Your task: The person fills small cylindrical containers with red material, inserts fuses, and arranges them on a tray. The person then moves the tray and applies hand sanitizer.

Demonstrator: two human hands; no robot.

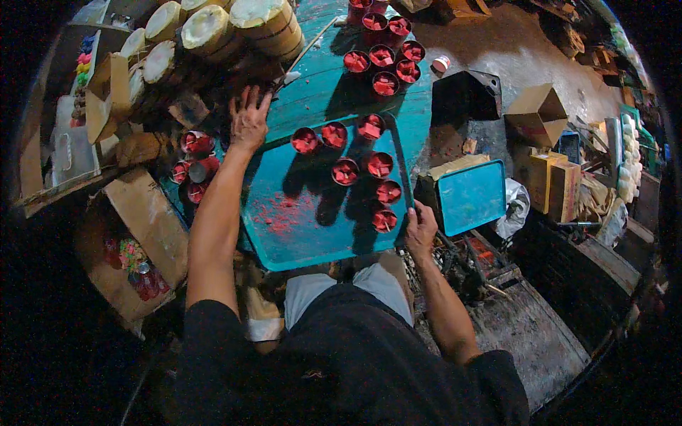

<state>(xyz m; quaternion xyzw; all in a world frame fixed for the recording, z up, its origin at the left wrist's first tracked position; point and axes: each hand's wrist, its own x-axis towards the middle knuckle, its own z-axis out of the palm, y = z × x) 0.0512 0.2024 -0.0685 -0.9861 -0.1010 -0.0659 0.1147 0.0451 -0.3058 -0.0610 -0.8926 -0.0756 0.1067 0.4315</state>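
Note:
A teal tray (298,234) lies on the teal table (334,85) in front of me, with red powder smeared on its left part. Several small red cups (345,171) holding red pieces stand on its right and far side. My right hand (420,228) grips the tray's near right edge. Fingers spread, my left hand (249,119) rests flat at the tray's far left corner, beside the cups. More red cups (384,61) stand in a cluster farther back on the table.
Cream-topped cylinders (213,32) are stacked at the far left. A few red cups (195,156) lie left of the tray. An open cardboard box (131,241) sits lower left. A second teal tray (470,195) and cardboard boxes (543,113) are to the right.

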